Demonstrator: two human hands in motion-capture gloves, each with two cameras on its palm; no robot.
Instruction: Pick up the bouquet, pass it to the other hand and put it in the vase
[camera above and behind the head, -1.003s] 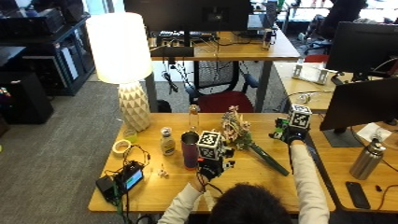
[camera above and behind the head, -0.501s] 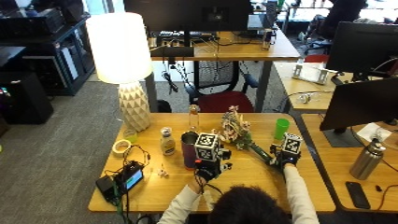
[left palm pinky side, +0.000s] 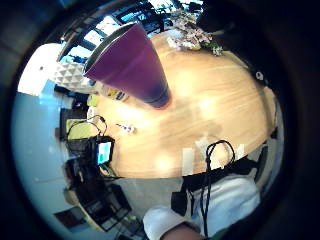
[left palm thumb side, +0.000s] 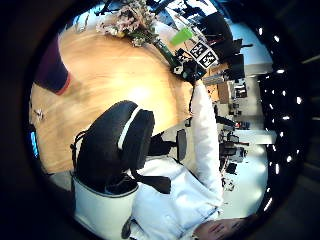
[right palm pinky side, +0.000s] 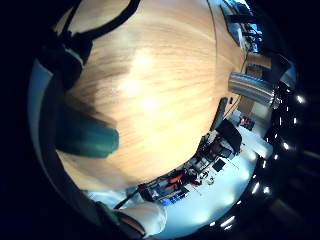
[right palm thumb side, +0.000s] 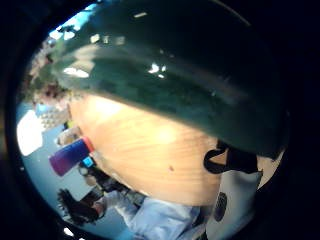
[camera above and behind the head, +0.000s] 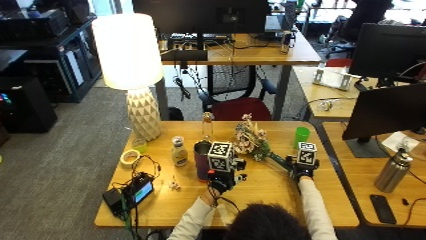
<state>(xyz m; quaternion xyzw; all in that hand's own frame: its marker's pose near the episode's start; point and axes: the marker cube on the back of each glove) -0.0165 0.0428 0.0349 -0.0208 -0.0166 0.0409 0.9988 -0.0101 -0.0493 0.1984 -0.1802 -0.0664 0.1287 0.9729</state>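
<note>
Centre of the outside view: the bouquet (camera above and behind the head: 251, 142), a loose spray of pale, papery blossoms on dark green stems, lies flat on the table (camera above and behind the head: 166, 207), stems slanting toward lower right. My right hand (camera above and behind the head: 301, 169) sits on the stem end; its thumb-side palm view is filled by a smooth, glossy green stem wrap (right palm thumb side: 165, 75), but I cannot tell whether the fingers are closed round it. My left hand (camera above and behind the head: 221, 179) hovers beside the purple tumbler (camera above and behind the head: 202, 160), a tapered metal cup; its fingers are relaxed and hold nothing. A slim clear glass vase (camera above and behind the head: 208, 125) stands behind the tumbler. The tabletop is pale, fine-grained wood. At upper left stands a white lamp (camera above and behind the head: 130, 65) with a faceted base; desks with monitors fill the room behind
</note>
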